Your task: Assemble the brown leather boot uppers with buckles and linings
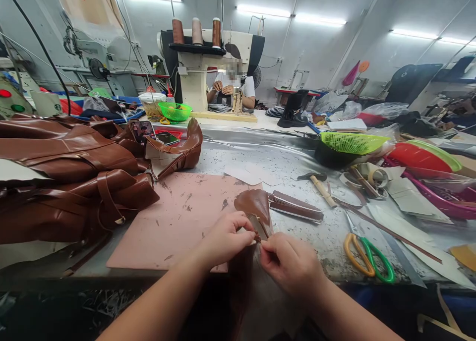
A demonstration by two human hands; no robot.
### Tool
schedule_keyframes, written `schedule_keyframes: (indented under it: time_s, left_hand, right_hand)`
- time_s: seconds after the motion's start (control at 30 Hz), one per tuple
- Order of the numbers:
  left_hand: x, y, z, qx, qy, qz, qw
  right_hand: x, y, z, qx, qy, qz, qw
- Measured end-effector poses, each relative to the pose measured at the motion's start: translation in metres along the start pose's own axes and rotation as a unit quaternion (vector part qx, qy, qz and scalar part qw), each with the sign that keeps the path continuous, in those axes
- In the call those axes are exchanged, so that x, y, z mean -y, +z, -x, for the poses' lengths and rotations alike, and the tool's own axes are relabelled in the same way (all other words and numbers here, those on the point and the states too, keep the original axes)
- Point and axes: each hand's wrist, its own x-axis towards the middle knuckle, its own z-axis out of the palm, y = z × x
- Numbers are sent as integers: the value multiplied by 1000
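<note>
In the head view, we have the brown leather piece (253, 205) at the lower middle of the frame, partly on the right edge of the pink board (163, 232) and partly hanging past the near edge of the table (223, 155). Our left hand (226, 237) pinches its edge between thumb and fingers, and our right hand (297, 259) pinches at the same spot, fingertips nearly meeting; what exactly sits between the right fingertips is too small to tell. We probably hold it close to the table edge so that both hands reach the seam while the rest drapes freely.

The piece's rounded end points away from us, toward the upper middle of the frame, and its long axis runs down from there toward the bottom edge, slightly bent at our fingers.

At the right, the scissors (358, 237) lie with handles toward us, likely for an easy grab, and the hammer (322, 187) rests above them. The brown boots (70, 152) are heaped at the left, seemingly to leave working room in the middle.
</note>
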Motion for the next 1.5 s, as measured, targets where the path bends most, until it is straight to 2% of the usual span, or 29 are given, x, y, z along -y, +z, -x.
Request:
schedule_keyframes:
  time_s: [0.1,0.27,0.37,0.47,0.57,0.7,0.87,1.07,1.13,1.27,1.43,1.5]
  left_hand:
    - [0,2,0,-4,9,-6,1000]
    - [-1,5,2,-3,1,-24,1000]
    - [-2,8,3,4,-10,-34,999]
    - [-4,8,3,-11,-8,-14,1000]
    - [-3,5,3,-13,-30,12,999]
    - [-1,1,5,-6,-49,26,998]
    - [-1,-1,7,-4,-21,14,1000]
    - [-4,-3,10,-7,-40,19,999]
    - [-5,-3,11,-7,-43,20,999]
    - [-6,-3,10,-5,-34,12,999]
    - [-6,-1,8,24,40,24,999]
    - [-7,1,8,43,43,33,998]
  right_hand:
    - [3,3,3,-13,2,16,1000]
    - [6,8,7,16,25,57,998]
    - [5,8,6,-15,28,72,997]
    - [3,3,2,-26,46,15,999]
    - [1,-5,-3,-9,125,-50,991]
    - [-3,-13,-9,56,223,-120,966]
    - [-5,-15,-9,124,282,-194,931]
    - [-8,-16,-9,162,347,-298,874]
    - [-9,-17,-10,174,358,-304,865]
    - [-11,-15,-10,170,376,-317,854]
    - [-14,-11,-11,129,446,-388,796]
    - [-14,-12,-15,133,460,-405,779]
